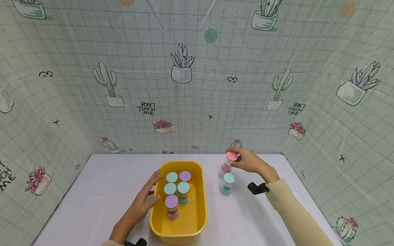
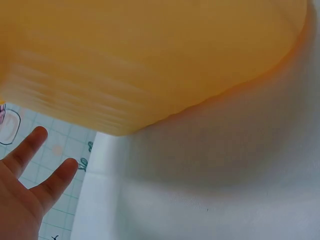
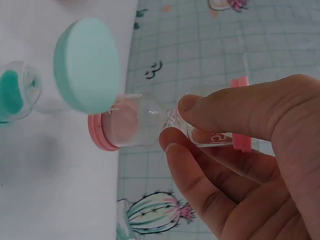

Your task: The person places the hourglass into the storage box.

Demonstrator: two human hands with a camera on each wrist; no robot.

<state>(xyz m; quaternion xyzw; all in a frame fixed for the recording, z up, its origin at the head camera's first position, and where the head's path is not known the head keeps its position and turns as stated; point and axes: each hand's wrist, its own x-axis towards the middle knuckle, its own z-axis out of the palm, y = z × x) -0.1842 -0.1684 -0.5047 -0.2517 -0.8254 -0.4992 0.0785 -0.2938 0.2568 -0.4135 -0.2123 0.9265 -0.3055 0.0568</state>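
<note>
My right hand (image 1: 250,161) pinches a pink-capped sand timer (image 1: 227,166) near the table's back edge. In the right wrist view, thumb and fingers close on the upper glass of that pink timer (image 3: 131,120). In front of it stands a teal sand timer (image 1: 228,180). At the left rim of a yellow bin (image 1: 203,205) is my left hand (image 1: 142,201), fingers spread and holding nothing; contact with the rim is hard to tell. Inside the bin are three teal timers (image 1: 183,187) and two purple ones (image 1: 171,202).
A white cloth covers the table (image 1: 107,191). Behind and on both sides hangs a grid-patterned curtain (image 1: 209,95) with cactus prints. The bin's wall (image 2: 150,60) fills the top of the left wrist view.
</note>
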